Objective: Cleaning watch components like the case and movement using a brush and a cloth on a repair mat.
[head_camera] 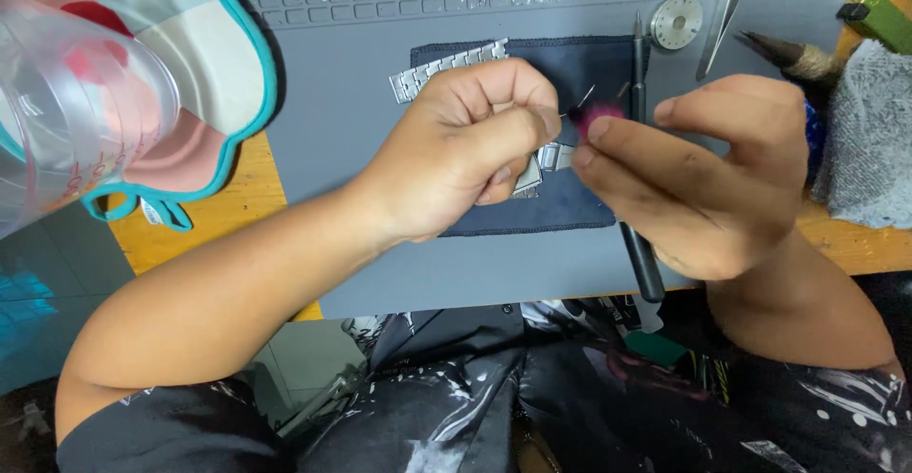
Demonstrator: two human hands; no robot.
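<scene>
A: What sits between the two hands?

B: A small magenta piece (597, 115), too blurred to name, with a thin metal pin (581, 100) sticking up beside it. It hovers over the upper right part of the dark blue cloth (570, 209).

A: Who has hold of it?

B: The right hand (708, 183) has its fingertips bunched around the magenta piece, thumb above, fingers curled close. The left hand (465, 150) is nearly a fist, thumb pressed to forefinger toward the same spot; I cannot tell exactly what it pinches. Below its fingers a silver watch case (543, 164) peeks out, seemingly held in that hand, over the middle of the cloth.

A: And on the cloth itself?

B: A steel link bracelet (446, 69) lies across the cloth's upper left corner, running out from behind the left hand. A black-handled tool (642, 255) lies along the cloth's right edge, passing under the right hand.

A: Beyond the cloth?

B: The cloth lies on a grey work mat (342, 93). Above the cloth's right corner are a round metal disc (676, 23) and tweezers (724, 12). Far to the cloth's left lie a teal-edged fabric piece (223, 46) and, close to the camera, a clear plastic measuring cup (76, 103). To its right sits a grey rag (869, 141), with a green lighter (879, 17) above the rag.
</scene>
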